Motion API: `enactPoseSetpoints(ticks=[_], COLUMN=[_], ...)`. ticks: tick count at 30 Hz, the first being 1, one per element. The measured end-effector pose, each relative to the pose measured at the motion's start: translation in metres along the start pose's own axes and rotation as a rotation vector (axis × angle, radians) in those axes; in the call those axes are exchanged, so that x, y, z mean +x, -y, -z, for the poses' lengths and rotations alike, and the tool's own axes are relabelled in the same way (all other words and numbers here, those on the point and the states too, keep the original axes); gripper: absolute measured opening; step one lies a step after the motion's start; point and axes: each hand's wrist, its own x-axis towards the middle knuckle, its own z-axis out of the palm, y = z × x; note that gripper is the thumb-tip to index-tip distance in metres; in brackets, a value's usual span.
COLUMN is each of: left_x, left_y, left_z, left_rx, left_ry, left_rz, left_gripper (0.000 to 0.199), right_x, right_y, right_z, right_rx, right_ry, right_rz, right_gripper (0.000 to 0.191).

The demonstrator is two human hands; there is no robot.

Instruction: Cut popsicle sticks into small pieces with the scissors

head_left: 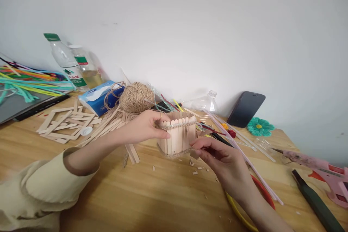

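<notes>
A small box made of upright wooden craft sticks (178, 137) is held just over the table in the middle of the view. My left hand (148, 127) grips its left side, thumb on the front wall and fingers behind the rim. A silvery braided band runs around the upper part of the sticks, and a tan braided twine trim (174, 155) follows the bottom edge. At the lower right corner, my right hand (217, 156) pinches the end of that trim between thumb and forefinger. The fingertips partly hide what lies between them.
Behind the box sits a ball of twine (136, 97). Loose craft sticks (65, 123) and a blue tissue pack (102, 98) lie to the left, near bottles (66, 61). Rightward are a phone (246, 108), a teal flower (260, 127), a pink glue gun (320, 166) and scissors (236, 212).
</notes>
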Motion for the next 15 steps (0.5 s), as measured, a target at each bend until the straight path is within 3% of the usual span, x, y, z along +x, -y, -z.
enactPoseSetpoints(ticks=[5,15], left_x=[0.001,-0.001], left_y=[-0.004,0.0], left_z=[-0.005,-0.005], left_rx=[-0.082,-0.088], left_ry=[-0.044,-0.025], left_rz=[0.072,0.075], left_gripper=[0.004,0.01], right_x=[0.006,0.019], right_y=[0.011,0.01], right_z=[-0.008,-0.024], right_rx=[-0.143,-0.002], right_ry=[-0.033,-0.073], right_rz=[0.121,0.105], right_gripper=[0.008,0.007])
